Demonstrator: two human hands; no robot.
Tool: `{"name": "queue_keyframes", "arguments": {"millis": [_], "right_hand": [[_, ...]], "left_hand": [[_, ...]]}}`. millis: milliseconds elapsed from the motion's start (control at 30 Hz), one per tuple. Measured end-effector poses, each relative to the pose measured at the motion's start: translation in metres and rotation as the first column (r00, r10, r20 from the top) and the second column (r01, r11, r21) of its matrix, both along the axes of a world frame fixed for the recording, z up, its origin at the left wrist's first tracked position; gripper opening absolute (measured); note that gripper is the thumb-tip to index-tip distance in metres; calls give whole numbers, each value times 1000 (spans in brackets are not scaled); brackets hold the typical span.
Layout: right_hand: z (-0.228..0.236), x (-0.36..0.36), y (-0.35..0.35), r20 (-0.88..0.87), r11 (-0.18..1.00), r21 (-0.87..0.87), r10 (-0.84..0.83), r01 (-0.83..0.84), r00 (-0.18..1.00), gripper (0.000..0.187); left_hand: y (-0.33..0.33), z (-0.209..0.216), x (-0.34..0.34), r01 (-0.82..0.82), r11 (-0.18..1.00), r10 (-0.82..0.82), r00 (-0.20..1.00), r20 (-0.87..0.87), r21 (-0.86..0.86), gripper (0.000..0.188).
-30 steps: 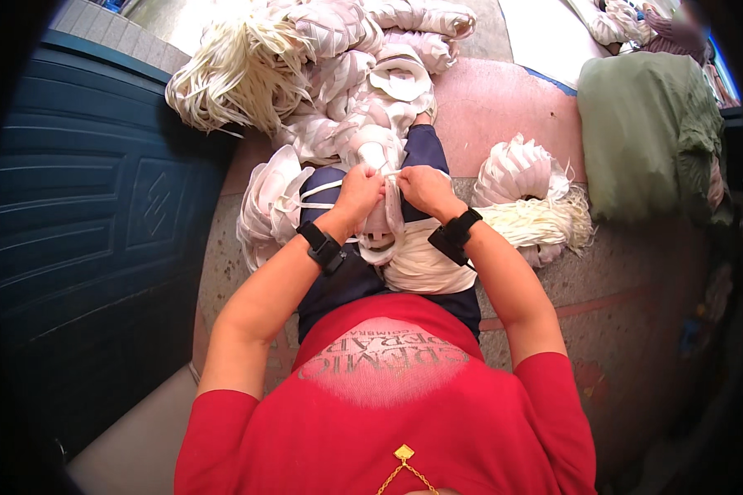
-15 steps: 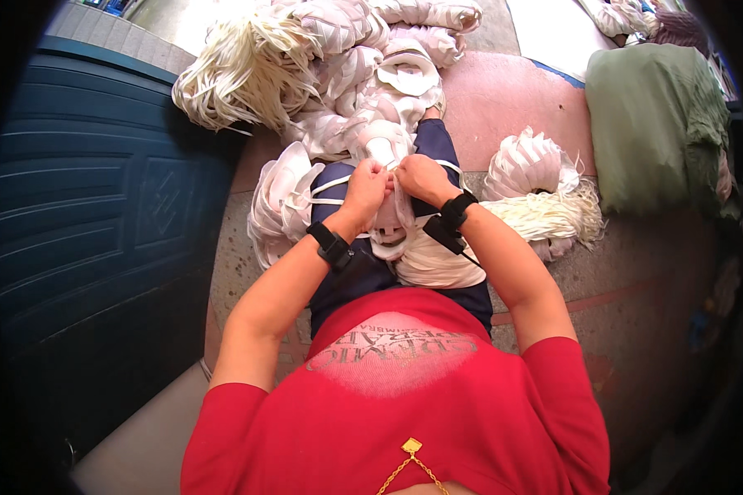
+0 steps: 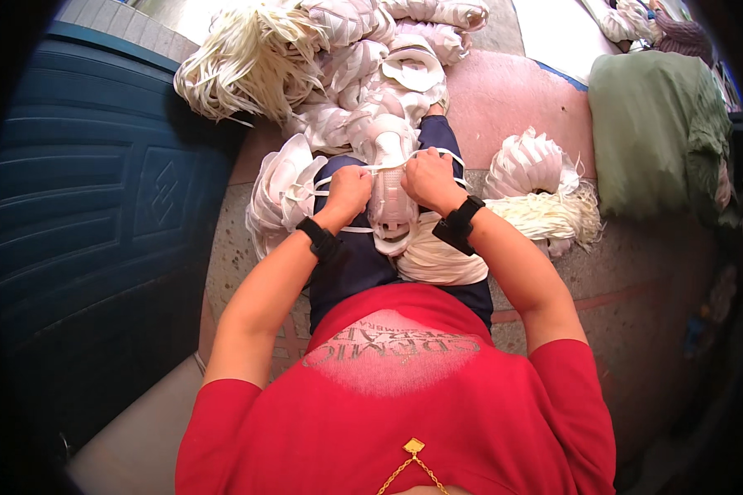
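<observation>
Dark blue panelled door point(image 3: 82, 181) fills the far left, beside speckled grey and pinkish floor point(image 3: 611, 280). Next, moving right: cream strands point(image 3: 248, 62) hang thickly at the upper left of a heap of whitish-pink bundles point(image 3: 359, 82), piled beyond my knees. Nearer, a curled pale bundle point(image 3: 279, 194) sits against the outside of my left leg in dark trousers point(image 3: 351, 276).

Left hand point(image 3: 351, 192): fist closed, gripping a white strip point(image 3: 385, 167); black band point(image 3: 320, 239) on the wrist. Strip location: stretched across the gap between both fists, over a long, pale, translucent-looking bundle point(image 3: 392, 198) lying between my legs. Right hand point(image 3: 429, 177): fingers curled shut on the strip's other side, a loop of it showing past the knuckles; black band point(image 3: 461, 221) at this wrist also.

Just below the right wrist, a cream hank point(image 3: 442, 257) lies over my thigh. Further right, on the floor, a rounded pleated bundle point(image 3: 524, 165) adjoins frayed cream fibres point(image 3: 545, 216). Far right: a bulky green sack point(image 3: 652, 136).
</observation>
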State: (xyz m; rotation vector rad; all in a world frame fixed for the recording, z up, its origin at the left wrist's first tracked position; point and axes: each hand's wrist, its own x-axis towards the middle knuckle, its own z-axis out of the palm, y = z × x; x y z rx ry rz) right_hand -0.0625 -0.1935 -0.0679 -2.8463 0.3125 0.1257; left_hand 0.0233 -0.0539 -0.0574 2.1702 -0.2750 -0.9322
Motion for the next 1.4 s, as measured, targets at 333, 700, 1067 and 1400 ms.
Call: {"name": "queue_keyframes", "arguments": {"millis": [333, 700, 1067, 1400], "right_hand": [[-15, -6, -17, 52, 983, 164, 79, -87, 995, 21], [-15, -8, -19, 116, 974, 213, 52, -76, 992, 18], [-22, -7, -21, 257, 976, 124, 142, -178, 956, 18], [-10, -10, -16, 421, 930, 226, 174, -289, 890, 11]], "left_hand": [[-3, -33, 15, 243, 969, -243, 876, 416, 54, 24], [-17, -6, 6, 365, 894, -446, 679, 583, 259, 23], [2, -3, -6, 439, 826, -540, 436, 719, 354, 24], [11, -8, 14, 427, 899, -412, 756, 509, 93, 23]]}}
